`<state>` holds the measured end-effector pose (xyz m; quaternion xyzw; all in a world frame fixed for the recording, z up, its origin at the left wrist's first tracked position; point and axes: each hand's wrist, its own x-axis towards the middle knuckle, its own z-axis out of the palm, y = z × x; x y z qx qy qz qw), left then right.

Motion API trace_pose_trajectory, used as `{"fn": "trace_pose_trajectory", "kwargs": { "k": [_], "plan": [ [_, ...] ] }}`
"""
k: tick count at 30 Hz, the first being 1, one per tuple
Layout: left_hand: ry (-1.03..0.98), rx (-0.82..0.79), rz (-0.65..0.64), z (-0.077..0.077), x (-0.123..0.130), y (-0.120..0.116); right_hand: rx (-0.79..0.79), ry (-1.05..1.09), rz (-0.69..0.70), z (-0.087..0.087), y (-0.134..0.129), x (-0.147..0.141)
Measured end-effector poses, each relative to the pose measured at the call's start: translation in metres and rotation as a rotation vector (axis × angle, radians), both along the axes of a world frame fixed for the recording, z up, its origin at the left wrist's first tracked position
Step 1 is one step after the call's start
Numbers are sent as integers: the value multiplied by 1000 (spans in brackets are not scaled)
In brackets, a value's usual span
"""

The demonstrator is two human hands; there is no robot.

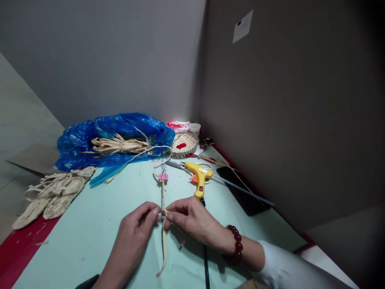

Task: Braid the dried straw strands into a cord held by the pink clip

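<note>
My left hand (135,230) and my right hand (197,222) meet at a thin cord of pale dried-plant strips (164,196). Both pinch it with thumb and forefinger, just below its twisted upper part. Loose strip ends hang below my fingers, one long and flat (164,253). A pink binder clip (163,176) grips the cord's upper end on the table. From the clip a thin strand curls up toward the bundle of dried strips (120,144). A dark red bead bracelet sits on my right wrist.
A yellow glue gun (201,174) lies over scissors (177,165), its black cable running toward me. Right of it rests a black phone or tablet (243,192). Behind are a woven basket (188,150), a cup (195,127) and a blue plastic bag (75,140). Woven sandals (57,196) lie left.
</note>
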<state>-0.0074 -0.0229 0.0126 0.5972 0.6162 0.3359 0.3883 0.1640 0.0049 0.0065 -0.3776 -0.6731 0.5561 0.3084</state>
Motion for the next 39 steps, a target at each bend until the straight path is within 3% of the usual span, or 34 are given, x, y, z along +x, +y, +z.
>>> {"fn": "trace_pose_trajectory", "kwargs": {
  "k": [3,8,11,17,22,27,30,36,39],
  "plan": [
    [-366,-256,-179,-8,-1,9,31,56,63,0,-1,0],
    [-480,-307,-139,-18,0,10,119,-97,70,5,-4,3],
    [-446,-327,-137,-14,1,7,241,-260,24,9,-8,5],
    [-142,-194,-82,-6,2,3,468,-559,-7,13,-14,5],
    [-170,-223,-61,-11,1,1,831,-565,-48,8,-14,5],
    [-473,-381,-80,-18,0,2,1330,-480,54,1,-14,2],
    [-625,-416,-117,-17,0,2,1474,-446,101,0,-15,0],
    [-601,-434,-116,-12,0,0,1498,-400,184,2,-16,-2],
    [-569,-401,-159,-9,-1,0,1193,-349,57,4,-15,1]
  ]
}}
